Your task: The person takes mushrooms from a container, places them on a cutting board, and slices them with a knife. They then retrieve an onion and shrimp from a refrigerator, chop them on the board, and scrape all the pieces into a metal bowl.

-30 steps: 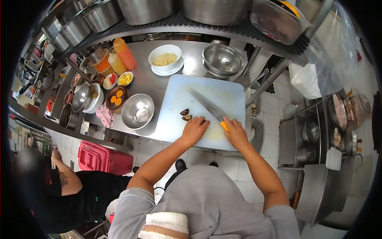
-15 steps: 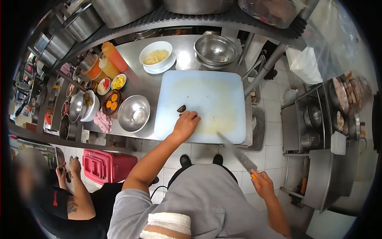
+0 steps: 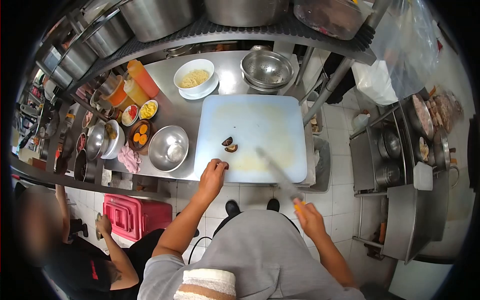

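On the white cutting board [image 3: 252, 120] lie two dark brown pieces with paler cut sides, which look like mushroom: one piece [image 3: 227, 141] sits just behind the other piece [image 3: 231, 148]. My left hand [image 3: 212, 176] is at the board's near left edge, its fingers closed around a small dark mushroom piece [image 3: 226, 166] that shows only partly. In my right hand [image 3: 310, 220] is a kitchen knife [image 3: 280, 175] with an orange handle. Its blade, blurred by motion, points up and left over the near part of the board.
Left of the board stand a steel bowl [image 3: 168, 148], a dish of orange slices [image 3: 141, 134] and a pink cloth [image 3: 130, 159]. Behind are a noodle bowl [image 3: 194, 74] and a colander [image 3: 267, 69]. A shelf [image 3: 215, 31] overhangs. A co-worker [image 3: 90, 255] is at left.
My left hand has shifted left and towards me, and a second mushroom piece now shows on the board. My right hand has moved left, bringing the knife's blade over the board.
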Motion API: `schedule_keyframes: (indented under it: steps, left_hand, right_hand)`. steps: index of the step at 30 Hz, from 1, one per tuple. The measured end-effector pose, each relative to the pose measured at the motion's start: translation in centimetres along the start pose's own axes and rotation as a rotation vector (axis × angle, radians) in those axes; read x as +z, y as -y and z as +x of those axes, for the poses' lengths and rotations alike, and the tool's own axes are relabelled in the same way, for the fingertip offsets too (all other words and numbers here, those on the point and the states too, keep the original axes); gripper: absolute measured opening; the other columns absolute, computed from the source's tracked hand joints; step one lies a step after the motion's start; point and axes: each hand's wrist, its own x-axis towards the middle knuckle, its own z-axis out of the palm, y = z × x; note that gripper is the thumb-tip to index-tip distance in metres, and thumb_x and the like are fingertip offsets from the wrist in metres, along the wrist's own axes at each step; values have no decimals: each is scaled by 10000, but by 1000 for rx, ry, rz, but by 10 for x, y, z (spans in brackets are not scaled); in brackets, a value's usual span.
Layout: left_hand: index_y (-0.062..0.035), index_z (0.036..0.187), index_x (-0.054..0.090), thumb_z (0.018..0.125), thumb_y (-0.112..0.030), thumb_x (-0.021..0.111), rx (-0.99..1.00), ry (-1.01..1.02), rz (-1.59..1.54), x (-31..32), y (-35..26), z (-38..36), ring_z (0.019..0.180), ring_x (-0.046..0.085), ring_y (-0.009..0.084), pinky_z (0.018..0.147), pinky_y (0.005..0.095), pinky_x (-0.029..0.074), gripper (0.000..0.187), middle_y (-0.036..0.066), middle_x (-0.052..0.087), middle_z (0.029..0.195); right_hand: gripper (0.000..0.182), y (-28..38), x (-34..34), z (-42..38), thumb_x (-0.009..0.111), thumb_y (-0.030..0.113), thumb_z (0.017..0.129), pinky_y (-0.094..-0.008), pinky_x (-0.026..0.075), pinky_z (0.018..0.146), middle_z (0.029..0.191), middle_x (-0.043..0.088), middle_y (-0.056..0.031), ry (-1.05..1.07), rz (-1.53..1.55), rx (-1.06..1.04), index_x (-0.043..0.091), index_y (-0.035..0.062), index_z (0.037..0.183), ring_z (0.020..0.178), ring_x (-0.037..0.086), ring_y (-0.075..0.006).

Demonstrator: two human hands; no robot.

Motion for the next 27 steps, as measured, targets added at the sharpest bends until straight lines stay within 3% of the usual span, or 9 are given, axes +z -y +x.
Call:
schedule_keyframes:
  steps: [4, 8, 10, 13, 17, 20, 22, 26, 27]
  left_hand:
    - [-36, 938, 625, 794, 24, 616, 48, -57, -23, 0, 1, 0, 847, 595, 313, 725, 399, 503, 156, 119, 576, 946]
    - [-32, 926, 625, 775, 30, 636, 68, -68, -52, 1, 5, -1, 828, 597, 300, 697, 387, 505, 164, 108, 575, 930]
    - [-29, 925, 624, 771, 29, 643, 65, -66, -45, 0, 6, -1, 829, 597, 298, 695, 386, 506, 166, 107, 573, 926]
    - [-26, 927, 620, 767, 26, 651, 75, -52, -49, 4, 7, -1, 826, 597, 298, 692, 383, 507, 171, 109, 571, 923]
    - [-21, 931, 613, 768, 21, 655, 120, -15, -73, 9, 0, 4, 822, 596, 304, 687, 378, 508, 173, 116, 568, 930]
    - [-20, 926, 610, 772, 22, 651, 147, 7, -66, 15, -10, 8, 826, 596, 306, 686, 376, 509, 166, 120, 567, 933]
    - [-20, 920, 610, 769, 32, 650, 162, 29, -84, 19, -18, 13, 833, 599, 308, 691, 375, 510, 165, 123, 571, 935]
    - [-20, 923, 616, 766, 52, 647, 197, 10, -101, 36, -30, 28, 796, 605, 307, 680, 367, 509, 175, 124, 573, 928]
    - [-20, 923, 614, 768, 53, 644, 211, 18, -111, 39, -34, 34, 792, 602, 308, 676, 367, 506, 174, 124, 571, 922]
  right_hand:
    - [450, 2, 9, 28, 658, 162, 861, -412, 508, 641, 905, 575, -108, 119, -66, -15, 558, 227, 1295, 732, 612, -307]
    - [461, -13, 7, 27, 637, 143, 878, -406, 507, 707, 931, 582, -133, -302, -57, 226, 526, 165, 1325, 827, 598, -325]
    - [460, -3, 3, 22, 634, 147, 882, -399, 509, 732, 959, 587, -131, -247, -36, 295, 519, 132, 1327, 836, 596, -318]
    - [458, 22, 21, 37, 631, 159, 884, -400, 515, 749, 1018, 592, -125, 18, 15, -21, 515, 144, 1327, 895, 608, -318]
    - [468, 41, 39, 74, 634, 178, 881, -405, 515, 742, 1037, 596, -143, 107, 7, 141, 499, 143, 1329, 914, 610, -332]
    - [429, -3, 34, 59, 576, 153, 911, -382, 514, 701, 992, 591, -164, -217, -44, 205, 482, 97, 1325, 828, 619, -283]
    - [389, 17, -23, 37, 544, 129, 923, -331, 516, 709, 963, 596, -125, -30, 421, 730, 474, 68, 1301, 856, 624, -211]
    - [325, -38, -58, -20, 516, 146, 942, -311, 516, 724, 944, 595, -94, -59, 857, 879, 467, 38, 1244, 837, 619, -177]
    - [298, -64, -52, -24, 511, 162, 951, -320, 516, 711, 931, 594, -92, -124, 1016, 763, 463, 34, 1215, 793, 613, -184]
